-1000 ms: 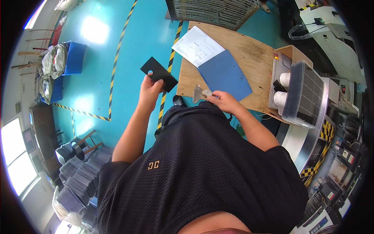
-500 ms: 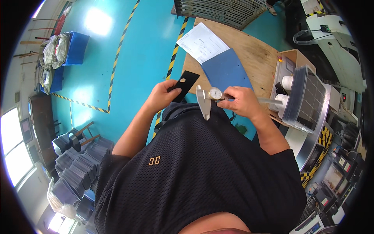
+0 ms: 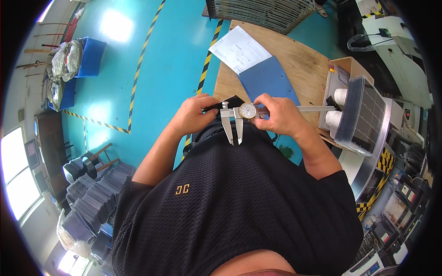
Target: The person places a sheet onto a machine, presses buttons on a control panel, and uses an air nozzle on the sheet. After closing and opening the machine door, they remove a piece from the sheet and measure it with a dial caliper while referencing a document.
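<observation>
My left hand (image 3: 195, 115) is closed on a thin black plate (image 3: 235, 100), pinching its left end between thumb and fingers. The plate is tilted, so only a narrow part shows, and its round hole is out of sight. In my right hand (image 3: 284, 116) is a dial caliper (image 3: 233, 129), gripped near its round dial, with the beam reaching out to the right. The long lower jaws stand a small gap apart and point toward my body. The upper end of the caliper's jaws meets or overlaps the plate; whether they touch I cannot tell.
Beyond my hands is a wooden table (image 3: 299, 57) with a printed paper sheet (image 3: 240, 49) and a blue folder (image 3: 270, 80). At the right stand white spools (image 3: 340, 96) and a stack of clear-wrapped dark panels (image 3: 363, 117). A metal rack (image 3: 258, 14) stands behind the table.
The caliper has moved left to the black plate, and its jaws have opened from closed to a small gap. The plate has turned from showing its flat face to a tilted, nearly edge-on position.
</observation>
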Tool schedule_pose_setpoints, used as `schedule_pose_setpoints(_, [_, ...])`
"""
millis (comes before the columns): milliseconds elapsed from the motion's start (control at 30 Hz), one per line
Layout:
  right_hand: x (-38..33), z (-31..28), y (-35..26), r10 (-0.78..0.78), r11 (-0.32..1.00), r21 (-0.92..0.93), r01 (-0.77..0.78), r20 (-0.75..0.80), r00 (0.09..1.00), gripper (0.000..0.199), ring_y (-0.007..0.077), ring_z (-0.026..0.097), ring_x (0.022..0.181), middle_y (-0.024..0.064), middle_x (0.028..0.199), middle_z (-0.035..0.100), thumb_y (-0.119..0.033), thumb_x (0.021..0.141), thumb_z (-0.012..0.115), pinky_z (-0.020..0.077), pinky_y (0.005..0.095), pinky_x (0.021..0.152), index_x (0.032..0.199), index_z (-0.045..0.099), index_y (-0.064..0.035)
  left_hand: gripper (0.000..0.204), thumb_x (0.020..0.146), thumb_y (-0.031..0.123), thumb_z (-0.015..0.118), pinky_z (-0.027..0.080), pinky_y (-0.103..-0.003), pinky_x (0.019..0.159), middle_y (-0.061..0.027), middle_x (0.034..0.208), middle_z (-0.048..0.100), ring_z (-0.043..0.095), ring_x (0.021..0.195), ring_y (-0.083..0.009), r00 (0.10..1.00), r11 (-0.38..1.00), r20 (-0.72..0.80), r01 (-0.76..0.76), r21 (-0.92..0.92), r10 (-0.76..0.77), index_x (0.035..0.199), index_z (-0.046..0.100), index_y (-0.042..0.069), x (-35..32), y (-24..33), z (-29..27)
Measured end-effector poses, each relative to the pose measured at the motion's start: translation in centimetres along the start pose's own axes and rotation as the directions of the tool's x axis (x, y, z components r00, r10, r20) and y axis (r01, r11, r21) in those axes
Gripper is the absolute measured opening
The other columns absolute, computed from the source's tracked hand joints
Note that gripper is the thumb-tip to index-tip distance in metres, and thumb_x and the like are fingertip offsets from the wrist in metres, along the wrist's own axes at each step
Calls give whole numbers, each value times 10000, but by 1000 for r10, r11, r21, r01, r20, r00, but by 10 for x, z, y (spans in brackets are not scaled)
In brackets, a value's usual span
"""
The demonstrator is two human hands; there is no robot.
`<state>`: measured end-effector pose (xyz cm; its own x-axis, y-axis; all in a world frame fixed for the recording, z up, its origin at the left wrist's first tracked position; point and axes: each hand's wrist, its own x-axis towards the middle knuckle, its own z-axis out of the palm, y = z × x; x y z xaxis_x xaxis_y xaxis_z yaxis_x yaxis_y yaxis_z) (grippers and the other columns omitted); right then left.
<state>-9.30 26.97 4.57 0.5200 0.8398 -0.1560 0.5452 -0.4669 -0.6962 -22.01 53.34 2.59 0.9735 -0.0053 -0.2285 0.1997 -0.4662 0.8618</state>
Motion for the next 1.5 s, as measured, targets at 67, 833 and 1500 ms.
schedule_pose_setpoints(67, [-1,0,0,15,1000,4,-15,-6,1000,415,321,702,783,114,854,712,-312,753,760,548,422,699,1052,589,-80,223,824,93,682,539,-386,780,-136,965,695,675,886,-329,1000,997,26,-13,72,11,1034,717,25,-1,1,-2])
schedule_pose_setpoints(833, [-2,-3,-5,-49,998,31,50,-39,998,360,329,705,796,125,879,718,-242,743,752,558,418,706,1009,587,-64,359,911,-52,605,513,-328,1016,-107,1187,683,643,1146,-186,941,683,254,337,-648,-224,1267,600,-7,-14,-65,21])
schedule_pose_setpoints(1500, [-1,-1,-4,-50,997,64,51,-23,998,315,310,704,779,114,856,715,-241,744,735,561,404,696,967,601,-64,152,940,49,664,535,-271,854,-55,975,716,673,951,-127,958,774,70,268,-574,-279,1085,667,2,-32,-68,-3])
